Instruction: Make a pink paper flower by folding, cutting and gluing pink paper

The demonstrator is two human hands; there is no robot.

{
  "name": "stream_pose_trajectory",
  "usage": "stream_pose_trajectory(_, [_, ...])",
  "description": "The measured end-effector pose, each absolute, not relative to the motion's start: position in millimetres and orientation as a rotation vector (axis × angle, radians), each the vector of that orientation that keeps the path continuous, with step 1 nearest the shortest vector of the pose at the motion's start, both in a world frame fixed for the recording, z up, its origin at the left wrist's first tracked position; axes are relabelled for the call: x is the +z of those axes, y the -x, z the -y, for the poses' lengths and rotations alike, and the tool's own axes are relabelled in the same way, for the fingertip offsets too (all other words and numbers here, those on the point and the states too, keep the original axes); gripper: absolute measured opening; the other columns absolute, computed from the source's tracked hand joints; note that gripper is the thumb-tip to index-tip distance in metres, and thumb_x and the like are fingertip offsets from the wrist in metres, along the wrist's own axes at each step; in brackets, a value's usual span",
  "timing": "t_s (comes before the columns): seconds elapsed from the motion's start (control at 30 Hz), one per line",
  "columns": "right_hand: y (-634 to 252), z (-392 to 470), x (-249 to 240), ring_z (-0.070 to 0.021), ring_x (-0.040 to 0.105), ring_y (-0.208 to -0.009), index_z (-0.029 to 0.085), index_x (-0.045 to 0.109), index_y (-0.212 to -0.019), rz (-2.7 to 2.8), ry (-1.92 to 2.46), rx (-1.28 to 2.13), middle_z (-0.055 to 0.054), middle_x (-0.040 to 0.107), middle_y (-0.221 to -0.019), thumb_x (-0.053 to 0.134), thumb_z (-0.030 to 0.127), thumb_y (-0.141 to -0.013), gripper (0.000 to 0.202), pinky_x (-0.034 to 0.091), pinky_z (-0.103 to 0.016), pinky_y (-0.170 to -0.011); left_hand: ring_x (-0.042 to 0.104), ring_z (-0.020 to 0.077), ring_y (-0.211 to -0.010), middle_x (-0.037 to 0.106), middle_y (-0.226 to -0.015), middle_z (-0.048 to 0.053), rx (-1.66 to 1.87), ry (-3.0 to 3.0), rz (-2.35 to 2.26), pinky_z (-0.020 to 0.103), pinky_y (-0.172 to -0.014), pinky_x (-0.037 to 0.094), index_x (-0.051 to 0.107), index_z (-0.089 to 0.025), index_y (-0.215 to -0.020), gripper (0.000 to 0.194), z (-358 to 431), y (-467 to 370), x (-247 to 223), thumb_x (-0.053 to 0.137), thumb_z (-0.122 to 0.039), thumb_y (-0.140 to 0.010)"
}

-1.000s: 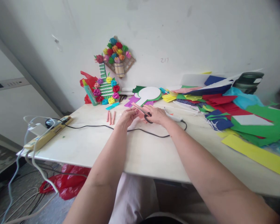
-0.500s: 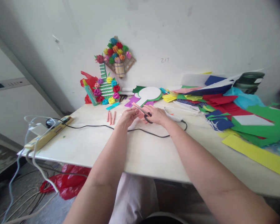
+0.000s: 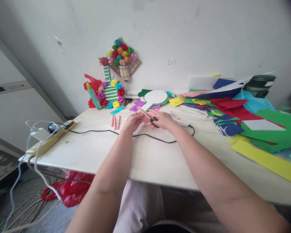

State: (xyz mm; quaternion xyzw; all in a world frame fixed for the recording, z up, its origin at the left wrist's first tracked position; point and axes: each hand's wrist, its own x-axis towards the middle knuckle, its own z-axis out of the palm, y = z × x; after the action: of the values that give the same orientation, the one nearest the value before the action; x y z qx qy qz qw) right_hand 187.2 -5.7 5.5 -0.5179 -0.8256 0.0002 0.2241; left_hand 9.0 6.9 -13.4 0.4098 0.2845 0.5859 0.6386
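Note:
My left hand (image 3: 133, 120) is closed with its fingertips pinched on a piece of pink paper (image 3: 141, 110). Across from it, my right hand (image 3: 164, 119) grips scissors with black handles (image 3: 153, 124); their blades lie along the pink paper and point up to the left. Part of the paper is hidden behind the fingers. Left of my left hand lie several small pink paper rolls (image 3: 114, 123). Just beyond both hands is a white paddle-shaped cutout (image 3: 156, 97) on green and purple sheets. A white corded tool (image 3: 181, 122) sits right of my right hand, partly covered.
A black cord (image 3: 97, 130) crosses the table to a yellow power strip (image 3: 50, 139). Paper-flower decorations (image 3: 111, 92) and a glue bottle (image 3: 94, 97) stand at the back left. Coloured sheets (image 3: 269, 126) pile up on the right. A red bag (image 3: 74, 191) lies below.
Hardly anything differs. Both hands keep nearly the same place with the scissors and the pink paper, and the view has shifted very slightly.

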Motion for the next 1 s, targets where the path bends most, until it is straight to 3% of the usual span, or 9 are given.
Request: stream_pose_trajectory(1.0, [-187.8, 7.1, 6.6, -0.0255, 0.060, -0.094, 0.030, 0.038, -0.132, 2.281, 1.423, -0.037, -0.004, 0.064, -0.109, 0.053, 0.047, -0.071, 0.065, 0.044, -0.033, -0.073, 0.063, 0.0120, -0.069, 0.064, -0.070, 0.004, 1.324, -0.984, -0.648, 0.025, -0.076, 0.050, 0.062, -0.010, -0.073, 0.006, -8.4, -6.6, -15.6, 0.062, -0.006, -0.069])
